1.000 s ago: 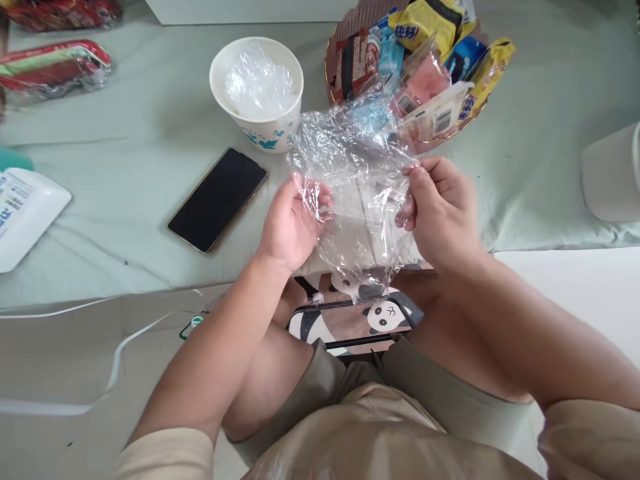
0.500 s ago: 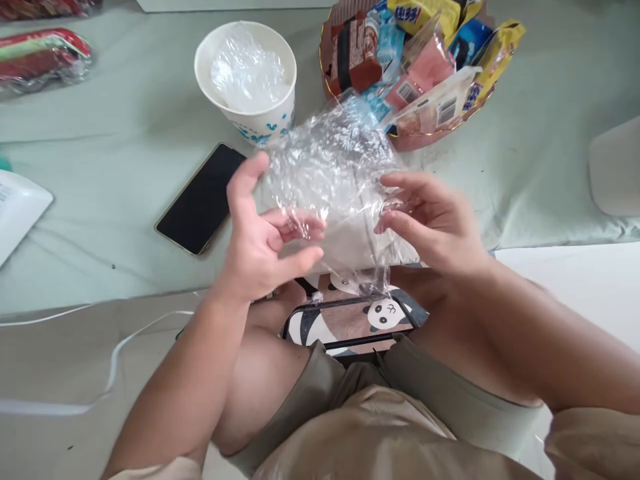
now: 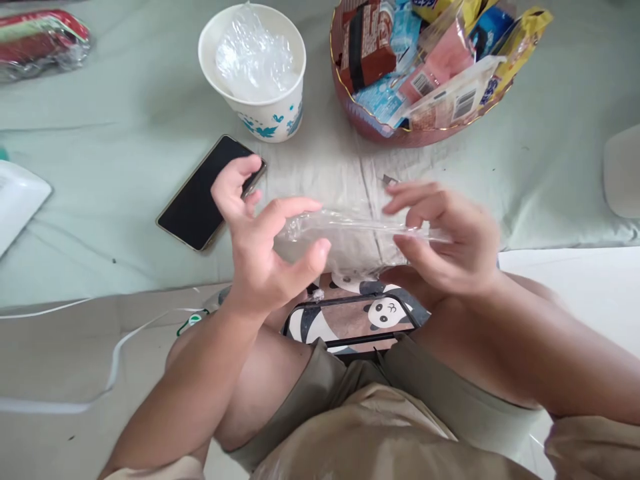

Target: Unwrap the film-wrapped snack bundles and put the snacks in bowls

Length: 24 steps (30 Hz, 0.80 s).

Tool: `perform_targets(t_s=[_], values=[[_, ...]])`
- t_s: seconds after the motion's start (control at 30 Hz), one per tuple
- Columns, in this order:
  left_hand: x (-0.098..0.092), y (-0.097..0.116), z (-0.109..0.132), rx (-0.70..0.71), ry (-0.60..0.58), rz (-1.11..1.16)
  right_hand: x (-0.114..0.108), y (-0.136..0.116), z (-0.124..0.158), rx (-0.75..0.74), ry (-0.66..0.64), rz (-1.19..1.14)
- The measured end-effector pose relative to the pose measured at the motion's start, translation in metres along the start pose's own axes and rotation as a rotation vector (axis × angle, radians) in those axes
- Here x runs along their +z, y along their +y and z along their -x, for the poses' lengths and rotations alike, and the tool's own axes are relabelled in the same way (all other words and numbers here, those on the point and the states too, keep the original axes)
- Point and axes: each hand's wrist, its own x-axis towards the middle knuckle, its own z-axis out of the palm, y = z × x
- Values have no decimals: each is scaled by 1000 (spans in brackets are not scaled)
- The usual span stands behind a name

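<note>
A crinkled sheet of clear plastic film [image 3: 350,223] stretches between my hands, above the table's near edge. My right hand [image 3: 450,233] pinches its right end between thumb and fingers. On the other side, my left hand [image 3: 270,247] has thumb and index finger spread wide, with the film's left end lying against the fingers. Whether a hidden finger there grips the film is not clear. Beyond my hands stands a white paper cup [image 3: 273,117] with blue leaf prints, holding crumpled clear plastic [image 3: 255,63].
A dark phone [image 3: 195,200] lies left of my left hand. At the back right, a gold-rimmed bowl [image 3: 385,133] holds several snack packets. A red wrapped pack [image 3: 40,40] lies far left, and a white container [image 3: 623,170] stands far right. A panda-patterned item [image 3: 350,320] is between my legs.
The film has come down from in front of the bowl and is drawn into a narrow band between my hands. My left thumb and index finger have spread further; the view has shifted slightly.
</note>
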Motion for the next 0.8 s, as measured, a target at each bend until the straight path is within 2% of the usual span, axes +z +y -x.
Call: perform_targets(t_s=[0.07,0.13,0.2,0.27,0.4,0.47,0.57,0.63,0.73,0.8], values=[[4,3,2,-116,-136,207,3,-5,3,178,15,-119],[10,4,3,-362,-261,419,6,-6,3,328,66,-241],[17,3,2,-611,-271,552,10,-3,1,392,109,-408],[22,2,-1,-754,-204,627,13,2,-3,436,111,-553],[23,-1,-12,-829,-57,747,13,6,-8,606,-59,-655],[22,-3,-16,-834,-35,835,12,5,-8,675,-142,-660],[23,-4,-18,-885,-165,929,9,3,-8,669,-128,-611],[25,-6,-18,-922,-252,882,8,3,-7,625,-102,-530],[24,-8,-18,-934,-274,735,7,6,-7,586,-92,-429],[21,-9,-19,-919,-294,693,7,9,-6,589,-59,-451]])
